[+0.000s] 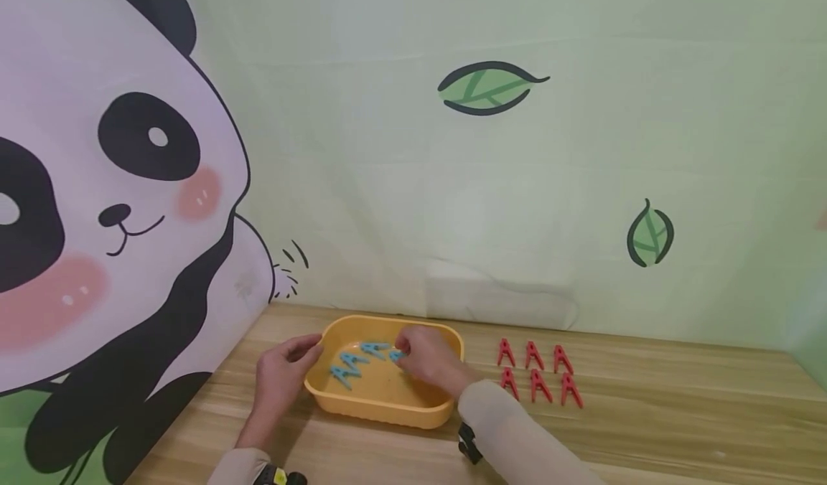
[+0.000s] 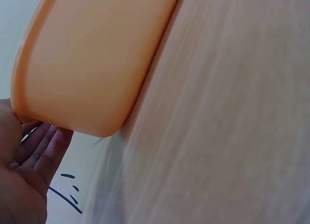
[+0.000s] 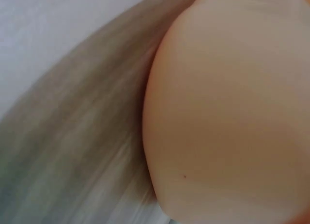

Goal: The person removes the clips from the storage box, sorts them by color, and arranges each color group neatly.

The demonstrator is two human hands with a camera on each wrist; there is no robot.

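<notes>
A yellow plastic basin (image 1: 381, 410) stands on the table, and my left hand (image 1: 281, 370) holds its left end. In the left wrist view, the fingers (image 2: 54, 154) lie against the outside of the basin (image 2: 87, 69), just under the rim. My right hand (image 1: 428, 356) reaches inside the basin at the right and pinches a blue clothespin (image 1: 395, 356), partly hidden by the fingers. Three more blue clothespins lie in a slanting row on the basin floor, among them one near the left end (image 1: 341, 376). The right wrist view shows the basin wall (image 3: 227, 112) but not the hand.
To the right of the basin, several red clothespins (image 1: 533, 384) lie in two rows on the wooden table (image 1: 678, 413). Behind the table hangs a pale green backdrop (image 1: 362, 184) with printed leaves, and a large printed panda (image 1: 148, 241) fills the left side.
</notes>
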